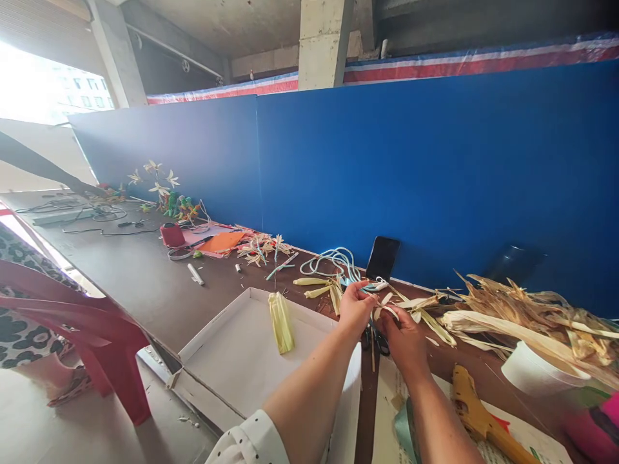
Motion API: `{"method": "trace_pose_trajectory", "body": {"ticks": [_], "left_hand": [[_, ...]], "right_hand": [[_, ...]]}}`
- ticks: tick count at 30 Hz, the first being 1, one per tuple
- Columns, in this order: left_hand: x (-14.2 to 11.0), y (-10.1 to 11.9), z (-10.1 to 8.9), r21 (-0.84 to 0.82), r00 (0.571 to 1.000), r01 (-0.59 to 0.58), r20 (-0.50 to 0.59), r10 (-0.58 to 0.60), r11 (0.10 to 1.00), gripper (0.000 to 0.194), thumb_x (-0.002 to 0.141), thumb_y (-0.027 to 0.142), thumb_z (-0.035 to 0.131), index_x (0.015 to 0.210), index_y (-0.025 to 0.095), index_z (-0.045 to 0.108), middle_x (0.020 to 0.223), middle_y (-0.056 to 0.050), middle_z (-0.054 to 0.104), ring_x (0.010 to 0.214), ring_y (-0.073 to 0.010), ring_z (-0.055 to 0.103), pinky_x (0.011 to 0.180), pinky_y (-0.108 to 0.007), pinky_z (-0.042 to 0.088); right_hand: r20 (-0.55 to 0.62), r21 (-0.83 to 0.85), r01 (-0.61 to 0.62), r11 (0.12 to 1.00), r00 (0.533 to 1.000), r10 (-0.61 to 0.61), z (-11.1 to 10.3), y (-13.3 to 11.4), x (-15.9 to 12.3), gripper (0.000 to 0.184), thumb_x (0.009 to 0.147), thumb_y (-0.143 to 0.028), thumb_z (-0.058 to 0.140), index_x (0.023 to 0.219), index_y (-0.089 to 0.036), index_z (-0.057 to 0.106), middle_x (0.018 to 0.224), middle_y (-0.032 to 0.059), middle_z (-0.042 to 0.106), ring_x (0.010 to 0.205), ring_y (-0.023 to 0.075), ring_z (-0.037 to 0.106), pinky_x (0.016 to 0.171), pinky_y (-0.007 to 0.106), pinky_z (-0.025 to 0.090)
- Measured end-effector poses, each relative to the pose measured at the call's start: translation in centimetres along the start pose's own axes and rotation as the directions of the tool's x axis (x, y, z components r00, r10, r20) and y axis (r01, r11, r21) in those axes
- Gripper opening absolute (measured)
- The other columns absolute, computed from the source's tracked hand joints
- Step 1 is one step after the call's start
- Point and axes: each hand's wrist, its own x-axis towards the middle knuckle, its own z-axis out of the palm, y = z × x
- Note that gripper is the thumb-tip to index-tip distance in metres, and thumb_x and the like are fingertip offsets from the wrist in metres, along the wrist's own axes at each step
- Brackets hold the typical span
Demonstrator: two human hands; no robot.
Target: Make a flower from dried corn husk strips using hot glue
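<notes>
In the head view, my left hand [355,307] is closed, its thumb and fingers pinching the pale corn husk strips [388,310]. My right hand [405,338] grips the same strips from the other side, the two hands close together above the brown table [145,270]. Just below them lie black-handled scissors [383,344], partly covered by the right hand. Loose pale husk pieces [333,293] rest beyond my left hand. A bundled yellow-green husk [281,325] lies on the white box lid [220,341] to the left.
A phone [383,258] leans against the blue partition [435,174]. On the right are dried husks [536,312], a white bowl [534,370] and a yellow glue gun [476,412]. Light-blue cord [333,259] lies behind. At far left, a person's arm [43,164] reaches over the table beyond a red chair [97,335].
</notes>
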Motion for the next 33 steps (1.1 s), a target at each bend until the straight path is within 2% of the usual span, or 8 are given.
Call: {"method": "trace_pose_trajectory", "body": {"ticks": [4,8,13,21,23,26,29,33], "left_hand": [[-0.3,0.5,0.0,0.013,1.000,0.027,-0.004,-0.027,1.000,0.046,0.072,0.041,0.070,0.108,0.015,0.057,0.067,0.004,0.051,0.056,-0.0056,0.046,0.051,-0.017,0.037],[-1.0,1.1,0.0,0.039,0.998,0.001,0.066,-0.004,0.999,0.057,0.075,0.058,0.062,0.112,0.015,0.055,0.072,0.001,0.053,0.060,-0.0076,0.049,0.051,-0.018,0.040],[-1.7,1.2,0.4,0.066,0.977,-0.074,0.203,0.059,0.995,0.058,0.075,0.051,0.065,0.118,0.013,0.052,0.065,0.004,0.049,0.056,-0.0068,0.046,0.050,-0.018,0.039],[-2.2,1.4,0.6,0.030,0.959,-0.035,0.284,0.025,0.999,0.055,0.071,0.035,0.070,0.118,0.016,0.050,0.067,0.005,0.050,0.051,-0.0078,0.049,0.047,-0.021,0.044],[-2.2,1.3,0.6,0.025,0.958,-0.032,0.286,0.024,0.999,0.054,0.070,0.032,0.070,0.118,0.016,0.049,0.063,0.006,0.049,0.049,-0.0075,0.049,0.047,-0.021,0.044],[-2.1,1.2,0.6,0.010,0.963,-0.036,0.268,0.032,0.999,0.052,0.070,0.029,0.070,0.116,0.015,0.050,0.058,0.008,0.048,0.046,-0.0069,0.049,0.048,-0.020,0.043],[-2.0,1.2,0.7,-0.002,0.966,-0.023,0.256,0.023,1.000,0.054,0.069,0.031,0.072,0.115,0.014,0.050,0.058,0.007,0.049,0.047,-0.0070,0.049,0.048,-0.019,0.044],[-2.2,1.4,0.8,-0.019,0.958,0.055,0.283,-0.048,0.998,0.060,0.072,0.044,0.070,0.119,0.015,0.049,0.067,0.002,0.057,0.050,-0.0089,0.053,0.046,-0.021,0.045]], "right_hand": [[-0.004,0.098,-0.070,0.993,0.997,0.071,-0.1,0.6,0.2,0.047,0.074,-0.053,0.057,0.103,-0.017,0.064,0.080,0.0041,0.067,0.062,0.0179,0.058,0.064,0.032,0.047],[-0.083,0.041,-0.083,0.996,0.993,0.087,-0.6,-0.5,-0.1,0.049,0.072,-0.055,0.058,0.101,-0.016,0.066,0.077,0.0045,0.067,0.058,0.0177,0.057,0.061,0.032,0.046],[-0.174,-0.025,-0.044,0.999,0.984,0.039,-1.1,-1.4,-0.4,0.053,0.073,-0.058,0.056,0.100,-0.014,0.068,0.076,0.0057,0.068,0.061,0.0190,0.057,0.063,0.032,0.044],[-0.217,-0.047,0.012,0.999,0.976,-0.022,-1.1,0.3,0.2,0.053,0.074,-0.062,0.056,0.097,-0.016,0.070,0.086,0.0093,0.069,0.077,0.0237,0.060,0.071,0.034,0.044],[-0.234,-0.029,-0.037,0.999,0.972,0.030,-1.0,0.2,0.2,0.054,0.073,-0.062,0.058,0.098,-0.016,0.070,0.081,0.0086,0.069,0.073,0.0233,0.059,0.067,0.033,0.044],[-0.210,0.074,-0.178,0.981,0.959,0.190,-0.9,0.0,0.2,0.059,0.070,-0.062,0.061,0.106,-0.016,0.068,0.065,0.0041,0.065,0.057,0.0198,0.055,0.055,0.031,0.042],[-0.166,0.139,-0.219,0.966,0.956,0.241,-0.9,-0.1,0.1,0.061,0.070,-0.063,0.061,0.110,-0.017,0.066,0.061,0.0020,0.063,0.051,0.0181,0.053,0.050,0.029,0.040],[-0.183,0.050,-0.108,0.993,0.976,0.116,-1.0,-0.1,0.1,0.054,0.073,-0.061,0.058,0.102,-0.016,0.069,0.083,0.0081,0.070,0.071,0.0230,0.062,0.065,0.033,0.046]]}}
